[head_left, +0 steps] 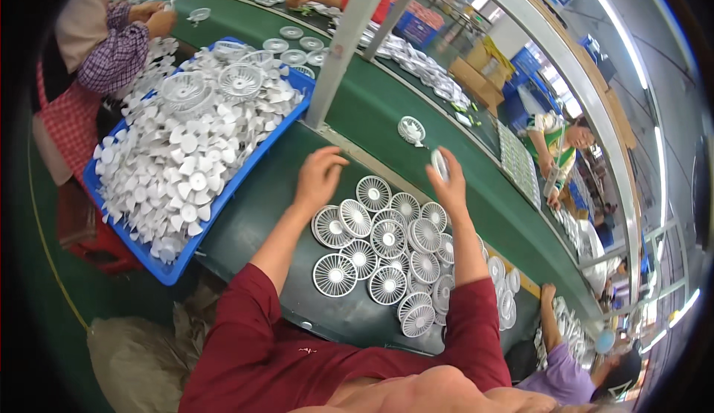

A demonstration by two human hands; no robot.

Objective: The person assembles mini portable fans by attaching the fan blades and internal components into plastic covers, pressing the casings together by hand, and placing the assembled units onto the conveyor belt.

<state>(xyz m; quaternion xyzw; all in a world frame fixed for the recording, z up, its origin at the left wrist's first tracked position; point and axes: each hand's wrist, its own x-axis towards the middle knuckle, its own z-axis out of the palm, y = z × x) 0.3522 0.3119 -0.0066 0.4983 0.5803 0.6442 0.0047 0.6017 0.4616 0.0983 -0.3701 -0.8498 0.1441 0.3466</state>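
Note:
My right hand (449, 188) is closed on a white round fan grille (439, 164), held edge-on over the green conveyor belt. My left hand (320, 178) hovers above the near edge of the belt with its fingers loosely bent and apart, holding nothing that I can see. On the dark work table between my forearms, several white slotted fan grilles (388, 239) lie in overlapping layers. A small white fan assembly (411, 130) rests on the belt just beyond my right hand.
To the left stands a blue tray (216, 223) heaped with white fan blades (186, 156), several grilles on top. A metal post (346, 52) rises beside it. More grilles (291, 45) sit on the belt (491, 182). Other people work at the left, across the belt and at the right.

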